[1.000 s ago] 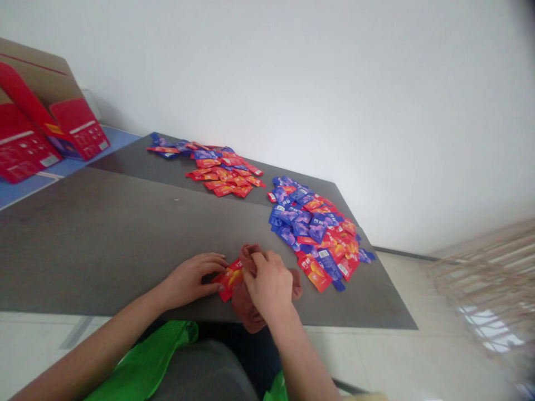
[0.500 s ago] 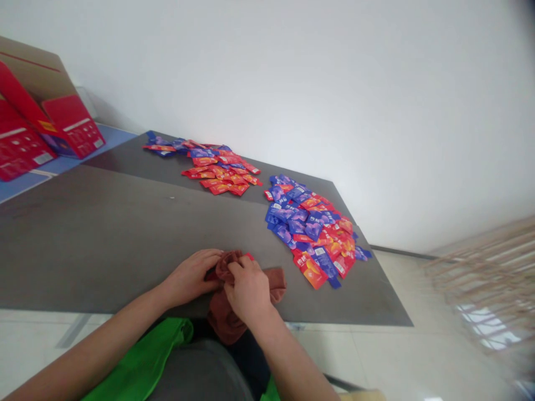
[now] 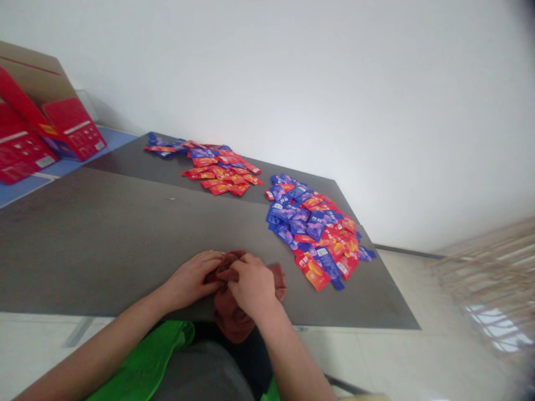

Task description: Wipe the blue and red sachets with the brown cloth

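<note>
Both my hands work on a crumpled brown cloth (image 3: 234, 314) at the table's near edge. My left hand (image 3: 193, 281), fingers curled, grips the cloth's left side. From the right, my right hand (image 3: 253, 283) pinches the bunched folds, with the fingers closed on them. One part of the cloth hangs over the edge towards my lap, and another sticks out to the right behind my right hand. A dark red patch shows between the hands; I cannot make out what it is. To the right lies a pile of blue and red packets (image 3: 313, 225).
A second pile of red and blue packets (image 3: 223, 167) lies farther back on the grey table (image 3: 104, 234). Red cardboard boxes (image 3: 75, 131) stand on a blue surface (image 3: 117, 138) at the left. A white wall (image 3: 292, 83) rises behind; a slatted wooden thing (image 3: 493, 273) is at right.
My right hand has shifted slightly right and bunched the cloth's folds further. The bit of red that showed beyond its fingers is now hidden. My left hand has barely moved.
</note>
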Demonstrator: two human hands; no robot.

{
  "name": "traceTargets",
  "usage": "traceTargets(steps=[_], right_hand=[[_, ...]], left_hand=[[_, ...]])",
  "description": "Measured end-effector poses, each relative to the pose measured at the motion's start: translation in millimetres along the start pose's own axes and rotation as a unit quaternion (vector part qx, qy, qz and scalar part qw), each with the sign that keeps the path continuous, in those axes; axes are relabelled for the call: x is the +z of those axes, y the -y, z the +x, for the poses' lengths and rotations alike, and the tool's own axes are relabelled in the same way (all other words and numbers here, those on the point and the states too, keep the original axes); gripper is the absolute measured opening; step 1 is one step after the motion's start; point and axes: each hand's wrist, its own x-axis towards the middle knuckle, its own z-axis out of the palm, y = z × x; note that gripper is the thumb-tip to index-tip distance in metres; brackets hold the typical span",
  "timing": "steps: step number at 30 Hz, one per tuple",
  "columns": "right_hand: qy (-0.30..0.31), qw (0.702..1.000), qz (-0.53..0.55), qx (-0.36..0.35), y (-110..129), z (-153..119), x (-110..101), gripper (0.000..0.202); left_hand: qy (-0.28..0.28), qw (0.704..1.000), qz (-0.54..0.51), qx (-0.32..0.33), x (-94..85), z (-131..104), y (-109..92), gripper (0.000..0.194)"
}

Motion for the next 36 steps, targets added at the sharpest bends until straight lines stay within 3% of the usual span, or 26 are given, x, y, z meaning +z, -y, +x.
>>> traceTargets(steps=[3, 5, 8, 11, 14, 18, 20, 22, 25, 31, 33, 36], right_hand=[[0.003, 0.996, -0.028, 0.086, -29.9, 14.8, -12.0, 0.016], [-0.021, 0.993, -0.045, 0.108, -34.8, 16.0, -20.3, 0.017], [-0.051, 0.997, -0.043, 0.042, -13.9, 2.9, -18.4, 0.016], [-0.019, 0.999, -0.015, -0.046, 3.8, -7.2, -5.6, 0.017], [0.001, 1.0, -0.011, 0.004, -12.2, 1.8, -2.8, 0.017], [-0.001, 0.994, -0.052, 0.1, -36.5, 17.8, -18.7, 0.018], [-0.027, 0.995, -0.062, 0.078, -27.0, 14.3, -22.2, 0.017], [-0.046, 0.997, -0.055, 0.014, -9.4, 6.7, -18.5, 0.017], [-0.013, 0.998, -0.033, -0.049, 1.4, 3.3, -9.7, 0.017], [-0.007, 0.992, -0.053, 0.112, -42.8, 23.9, -22.3, 0.02], [-0.023, 0.993, -0.058, 0.102, -39.6, 19.6, -25.0, 0.019], [-0.024, 0.999, -0.039, 0.012, -18.1, 7.0, -17.9, 0.016]], left_hand=[[0.015, 1.0, 0.015, -0.018, -2.1, -1.2, 0.7, 0.033], [0.016, 0.999, 0.023, -0.023, -3.2, -1.7, 0.2, 0.032], [0.013, 1.0, 0.016, -0.011, -3.8, -1.3, -2.1, 0.034], [0.003, 1.0, 0.012, -0.01, -3.6, -0.6, -3.5, 0.041], [0.008, 0.999, 0.026, -0.02, -3.3, -1.7, -1.9, 0.042], [0.01, 0.999, 0.036, -0.025, -3.2, -3.6, 1.4, 0.041], [0.01, 0.999, 0.031, -0.015, -3.3, -3.3, 1.9, 0.042], [0.012, 1.0, 0.018, -0.002, -3.1, -2.4, 1.6, 0.044], [0.009, 1.0, 0.006, -0.003, -2.2, -1.6, 1.9, 0.049], [0.007, 0.999, 0.03, -0.02, -0.8, -3.9, 4.3, 0.045], [0.007, 0.999, 0.029, -0.019, -1.6, -3.7, 2.4, 0.044], [0.006, 1.0, 0.018, -0.011, -3.3, -2.2, -1.9, 0.043]])
